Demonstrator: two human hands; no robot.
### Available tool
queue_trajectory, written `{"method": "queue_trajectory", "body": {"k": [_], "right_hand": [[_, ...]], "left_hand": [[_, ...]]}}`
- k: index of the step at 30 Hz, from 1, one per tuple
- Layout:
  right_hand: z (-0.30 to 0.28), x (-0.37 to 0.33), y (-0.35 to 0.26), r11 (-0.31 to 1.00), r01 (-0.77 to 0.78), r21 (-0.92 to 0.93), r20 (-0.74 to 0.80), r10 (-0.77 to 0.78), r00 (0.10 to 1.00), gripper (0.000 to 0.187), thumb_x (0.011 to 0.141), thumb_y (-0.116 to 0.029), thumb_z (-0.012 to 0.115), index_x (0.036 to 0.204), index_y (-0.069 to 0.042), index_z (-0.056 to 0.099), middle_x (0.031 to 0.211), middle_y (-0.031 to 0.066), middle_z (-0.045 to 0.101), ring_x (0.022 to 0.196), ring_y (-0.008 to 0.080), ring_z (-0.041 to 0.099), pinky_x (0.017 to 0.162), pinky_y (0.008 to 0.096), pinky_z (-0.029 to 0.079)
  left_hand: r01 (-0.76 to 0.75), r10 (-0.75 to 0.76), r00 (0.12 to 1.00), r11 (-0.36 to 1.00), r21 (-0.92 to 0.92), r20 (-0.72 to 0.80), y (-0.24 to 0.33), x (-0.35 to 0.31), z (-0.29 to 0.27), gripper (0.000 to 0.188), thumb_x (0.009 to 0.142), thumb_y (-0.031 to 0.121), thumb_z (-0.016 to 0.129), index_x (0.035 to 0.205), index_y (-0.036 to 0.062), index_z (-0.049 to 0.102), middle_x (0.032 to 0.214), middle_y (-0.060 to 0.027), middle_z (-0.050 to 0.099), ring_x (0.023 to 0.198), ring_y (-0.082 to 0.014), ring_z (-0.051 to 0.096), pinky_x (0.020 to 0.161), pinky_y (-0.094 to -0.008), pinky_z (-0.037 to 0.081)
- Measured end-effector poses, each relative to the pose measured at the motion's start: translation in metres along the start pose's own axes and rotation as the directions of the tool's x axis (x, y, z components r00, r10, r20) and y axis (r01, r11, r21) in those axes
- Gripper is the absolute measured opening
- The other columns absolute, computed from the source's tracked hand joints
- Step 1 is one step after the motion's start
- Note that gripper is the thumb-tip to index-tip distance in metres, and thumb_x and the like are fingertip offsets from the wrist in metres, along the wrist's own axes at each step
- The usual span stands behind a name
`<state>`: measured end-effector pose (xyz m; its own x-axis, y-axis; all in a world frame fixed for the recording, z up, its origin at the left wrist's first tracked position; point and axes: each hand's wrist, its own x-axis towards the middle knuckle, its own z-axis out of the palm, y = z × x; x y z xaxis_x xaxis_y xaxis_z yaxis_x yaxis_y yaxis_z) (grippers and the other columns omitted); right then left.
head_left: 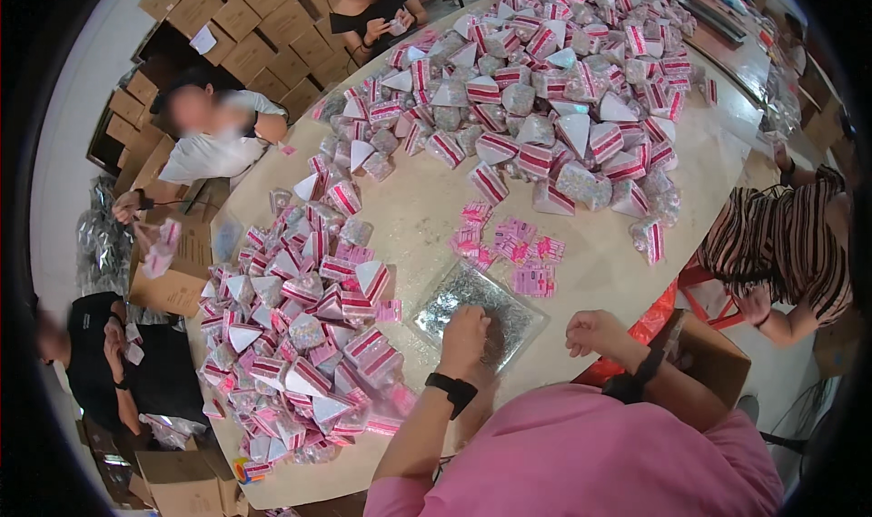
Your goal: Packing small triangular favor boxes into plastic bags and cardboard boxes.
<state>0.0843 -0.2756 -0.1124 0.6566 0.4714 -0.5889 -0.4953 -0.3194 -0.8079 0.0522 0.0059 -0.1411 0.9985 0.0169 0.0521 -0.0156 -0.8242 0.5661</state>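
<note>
My left hand (467,335) is over a shallow, square, clear-looking tray (506,289), its fingers curled down and closed at the tray's contents. Small silvery pieces (468,295) are spread across the tray, too fine to tell their kind. To the right of the tray, my right hand (595,334) is raised with its fingertips drawn together. Whatever either hand may hold is hidden or too small to see. Beyond the tray lie several pink printed cards (534,279), some of them in a loose stack (472,236). Dark bands circle both my wrists.
A heap of small clear packets with pink-and-white card tops (309,335) covers the table's left side; a larger heap (554,108) fills the far side. Co-workers sit at the left, and a person in stripes (772,245) is at the right. An open cardboard box (713,358) stands beside me.
</note>
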Motion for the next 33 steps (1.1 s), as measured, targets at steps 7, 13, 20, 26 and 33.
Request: {"method": "queue_trajectory", "body": {"k": [7,13,20,26,33], "right_hand": [[0.006,-0.003,-0.005,1.0,-0.006,-0.019,0.029,0.006,1.0,0.013,0.087,-0.012,0.053,0.09,-0.001,0.059,0.078,0.0071,0.064,0.067,0.0149,0.064,0.058,0.0246,0.05],[0.007,-0.003,-0.004,0.999,0.025,-0.04,0.062,-0.022,0.998,0.013,0.087,-0.012,0.053,0.09,0.0,0.058,0.078,0.0068,0.064,0.067,0.0146,0.064,0.057,0.0244,0.049],[0.006,-0.004,-0.002,0.999,0.003,-0.035,0.067,0.0,0.998,0.014,0.087,-0.013,0.054,0.09,-0.001,0.058,0.078,0.0066,0.064,0.067,0.014,0.064,0.058,0.0239,0.049],[0.008,-0.008,-0.009,0.996,-0.025,-0.087,0.062,0.03,0.998,0.015,0.087,-0.015,0.055,0.089,-0.001,0.059,0.079,0.0064,0.065,0.068,0.0137,0.064,0.06,0.0242,0.05],[0.008,-0.007,-0.003,0.995,-0.049,-0.083,0.067,0.054,0.996,0.014,0.088,-0.015,0.054,0.089,-0.001,0.059,0.079,0.0072,0.065,0.069,0.0141,0.065,0.06,0.0244,0.05]], "left_hand": [[0.052,-0.073,0.98,0.992,-0.113,-0.184,0.009,0.001,-0.026,0.013,0.08,0.015,0.063,0.079,0.0025,0.065,0.076,-0.0142,0.057,0.076,-0.0325,0.056,0.069,-0.0397,0.045],[0.194,-0.252,0.95,0.938,-0.287,-0.183,0.01,-0.003,-0.036,0.015,0.08,0.014,0.065,0.077,-0.0004,0.066,0.069,-0.0101,0.062,0.062,-0.0198,0.057,0.06,-0.0316,0.044],[0.338,-0.405,0.911,0.84,-0.425,-0.077,0.005,-0.007,-0.03,0.018,0.082,0.015,0.064,0.075,-0.0019,0.064,0.062,-0.0038,0.059,0.059,-0.0084,0.053,0.054,-0.0258,0.042],[0.321,-0.428,0.894,0.818,-0.478,-0.131,0.009,-0.008,-0.031,0.017,0.081,0.015,0.066,0.075,-0.001,0.063,0.062,-0.0023,0.056,0.059,-0.0085,0.049,0.055,-0.0259,0.041],[0.434,-0.545,0.835,0.564,-0.702,0.079,0.013,-0.014,-0.024,0.018,0.084,0.016,0.064,0.073,0.0024,0.064,0.057,0.0011,0.055,0.047,-0.0042,0.045,0.042,-0.0206,0.034]]}}
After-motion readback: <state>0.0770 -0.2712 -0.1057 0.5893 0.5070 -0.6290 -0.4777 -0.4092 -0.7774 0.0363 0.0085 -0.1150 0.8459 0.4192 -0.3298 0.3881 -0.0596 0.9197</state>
